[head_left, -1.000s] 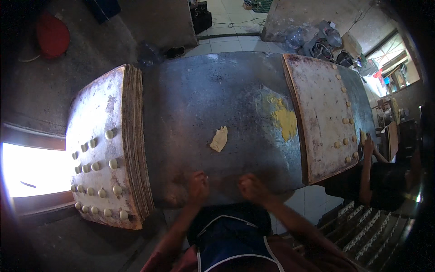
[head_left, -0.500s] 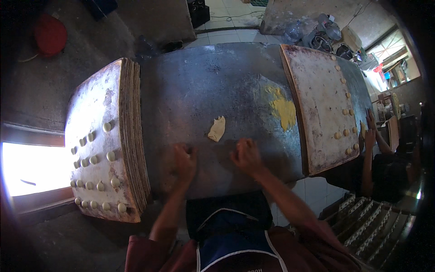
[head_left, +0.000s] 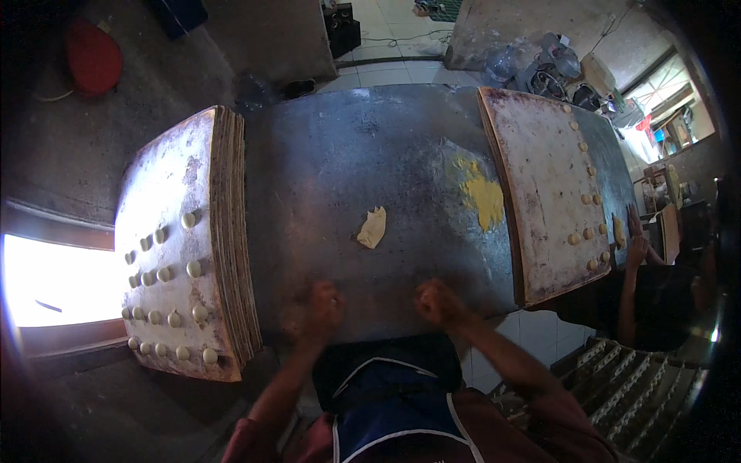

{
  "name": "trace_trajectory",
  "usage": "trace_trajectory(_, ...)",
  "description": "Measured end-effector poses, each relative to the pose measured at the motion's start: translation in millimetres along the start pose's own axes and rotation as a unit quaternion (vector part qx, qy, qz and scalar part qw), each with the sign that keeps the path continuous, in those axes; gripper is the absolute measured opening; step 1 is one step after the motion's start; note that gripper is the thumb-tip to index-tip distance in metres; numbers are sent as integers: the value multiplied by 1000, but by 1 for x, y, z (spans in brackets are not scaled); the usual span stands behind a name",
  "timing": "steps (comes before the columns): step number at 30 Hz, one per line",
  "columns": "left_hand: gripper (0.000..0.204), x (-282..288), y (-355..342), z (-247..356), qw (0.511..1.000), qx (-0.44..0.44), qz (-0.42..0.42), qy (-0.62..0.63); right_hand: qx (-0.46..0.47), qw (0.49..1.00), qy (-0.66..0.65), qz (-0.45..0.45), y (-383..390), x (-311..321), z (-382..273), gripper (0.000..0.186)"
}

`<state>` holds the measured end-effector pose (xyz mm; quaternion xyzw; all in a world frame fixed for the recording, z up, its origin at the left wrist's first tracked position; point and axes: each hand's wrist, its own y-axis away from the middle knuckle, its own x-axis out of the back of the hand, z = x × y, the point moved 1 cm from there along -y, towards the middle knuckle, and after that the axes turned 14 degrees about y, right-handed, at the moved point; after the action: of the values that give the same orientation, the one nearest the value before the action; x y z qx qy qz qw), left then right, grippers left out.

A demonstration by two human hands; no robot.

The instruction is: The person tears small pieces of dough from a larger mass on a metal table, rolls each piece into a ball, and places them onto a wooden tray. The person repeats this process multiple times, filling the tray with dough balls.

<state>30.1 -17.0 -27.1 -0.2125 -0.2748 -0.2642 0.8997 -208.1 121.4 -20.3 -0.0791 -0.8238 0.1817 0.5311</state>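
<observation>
A flattened, torn-edged piece of pale dough [head_left: 373,228] lies on the dark tabletop [head_left: 324,170], apart from both hands. Close to the table's near edge, my left hand [head_left: 324,305] is curled closed, left of and nearer than the dough. My right hand [head_left: 438,303] is likewise closed, with its fingers bent in, to the right of the dough. What either hand holds, if anything, is hidden inside the fingers. A patch of yellow, paste-like stuff [head_left: 484,201] is smeared on the table at the right.
To the left, a tall stack of boards [head_left: 228,231] bears rows of small pale dough balls [head_left: 194,268]. Another board [head_left: 532,177] with several dough balls stands on the right. Past it, a co-worker's hands [head_left: 636,239] are over the table. A slatted rack [head_left: 625,393] is at lower right.
Both my hands have drawn back toward me and apart, away from the dough. The dough piece stays in place on the table; the whole view has shifted slightly.
</observation>
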Motion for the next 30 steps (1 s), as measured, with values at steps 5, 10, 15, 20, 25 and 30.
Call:
trace_trajectory(5, 18, 0, -4, -2, 982, 122, 139, 24, -180, 981, 66, -13, 1, 2, 3, 17)
trace_trajectory(10, 17, 10, 1, -8, 990, -118, 60, 43, -41, 998, 3, -53, -1, 7, -2, 12)
trace_trajectory(15, 16, 7, -2, -19, 984, 118, 128, 30, -98, 989, 88, 72, -4, 13, -2, 12)
trace_trajectory(20, 16, 7, 9, -22, 996, 62, 57, 22, -93, 991, 62, -67, 1, 14, -2, 12)
trace_trajectory(25, 17, 4, 21, -20, 981, 128, 129, 63, -215, 975, 55, -31, 6, 14, -3, 13)
trace_trajectory(30, 21, 10, 33, -9, 988, 90, 123, -10, -125, 991, 43, 14, 21, 16, -1, 20)
